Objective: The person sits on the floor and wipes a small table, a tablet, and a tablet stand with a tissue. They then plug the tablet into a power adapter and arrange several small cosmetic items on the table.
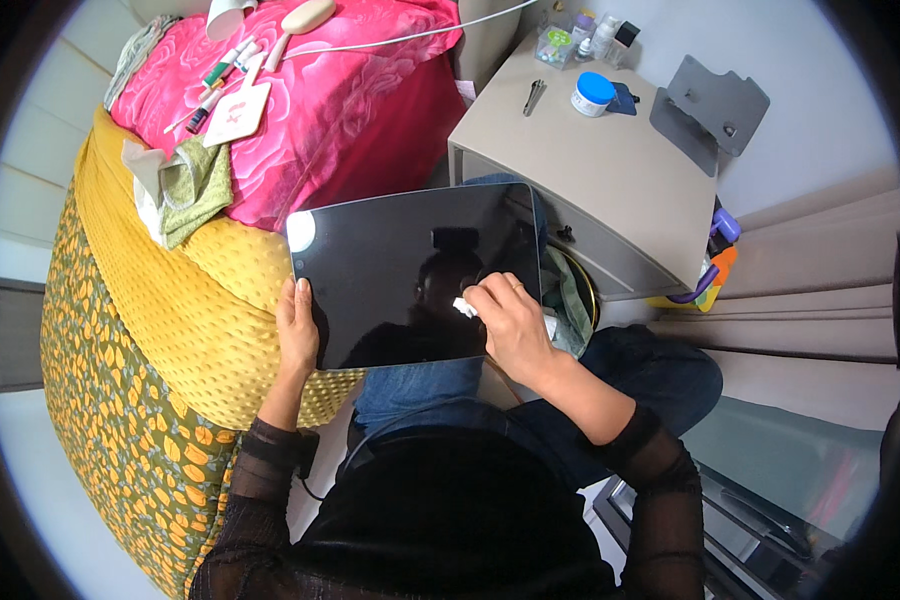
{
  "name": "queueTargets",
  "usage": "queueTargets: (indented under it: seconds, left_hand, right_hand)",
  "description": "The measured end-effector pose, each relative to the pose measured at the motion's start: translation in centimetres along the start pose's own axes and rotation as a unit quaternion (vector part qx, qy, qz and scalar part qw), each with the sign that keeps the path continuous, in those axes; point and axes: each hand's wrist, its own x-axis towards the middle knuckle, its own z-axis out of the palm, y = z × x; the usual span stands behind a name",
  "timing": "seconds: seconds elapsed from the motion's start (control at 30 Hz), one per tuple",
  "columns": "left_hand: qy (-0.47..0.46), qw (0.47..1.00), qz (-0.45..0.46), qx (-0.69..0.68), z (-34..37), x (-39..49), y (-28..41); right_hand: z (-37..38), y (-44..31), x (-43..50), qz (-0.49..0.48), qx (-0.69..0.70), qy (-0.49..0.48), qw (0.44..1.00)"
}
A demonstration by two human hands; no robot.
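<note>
A large tablet (390,262) with a dark, glossy screen rests over my lap, tilted slightly. My left hand (297,322) grips its left edge, thumb on the front and the other fingers mostly hidden behind. Pinched between the fingers of my right hand (506,319) is a small crumpled white tissue (465,307), held at the lower right part of the screen. The dark glass mirrors a head and shoulders, and a bright lamp reflection shows in its upper left corner.
At the upper right, a cabinet (555,142) carries a blue-lidded jar (592,94), a nail clipper (532,97), bottles (606,34) and a grey stand (709,112). On the pink-covered bed (360,112) lie several pens (221,71) and a green towel (195,184). A bin (577,300) stands beside my knee.
</note>
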Motion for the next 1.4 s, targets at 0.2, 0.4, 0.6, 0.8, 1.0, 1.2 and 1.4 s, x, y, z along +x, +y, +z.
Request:
queueTargets:
  seconds: [0.2,0.4,0.6,0.8,1.0,1.2,1.4]
  left_hand:
    - [0.011,0.995,0.066,0.076,0.4,0.4,0.7]
    - [0.029,0.993,0.062,0.093,-0.2,0.2,-0.3]
    - [0.024,0.991,0.074,0.106,-0.3,0.8,-0.3]
    - [0.030,0.987,0.096,0.126,-0.6,0.9,-0.4]
    - [-0.006,0.999,0.038,0.033,-0.9,1.8,-0.9]
    - [-0.012,0.998,0.029,0.057,-1.3,1.7,-0.6]
    - [-0.012,0.999,0.019,0.025,-1.0,1.7,-0.9]
  right_hand:
    - [0.0,4.4,5.8,0.031,-0.027,0.081,0.996]
    - [0.7,3.4,5.8,0.051,-0.067,0.077,0.993]
    - [1.1,-1.4,0.6,-0.022,0.017,-0.048,0.998]
    - [-0.4,4.5,5.6,0.003,-0.040,0.028,0.999]
    - [-0.4,4.8,7.3,0.063,-0.078,0.084,0.991]
    - [-0.3,-0.4,0.6,0.010,-0.008,-0.057,0.998]
    - [-0.9,3.9,4.6,0.009,-0.009,0.030,0.999]
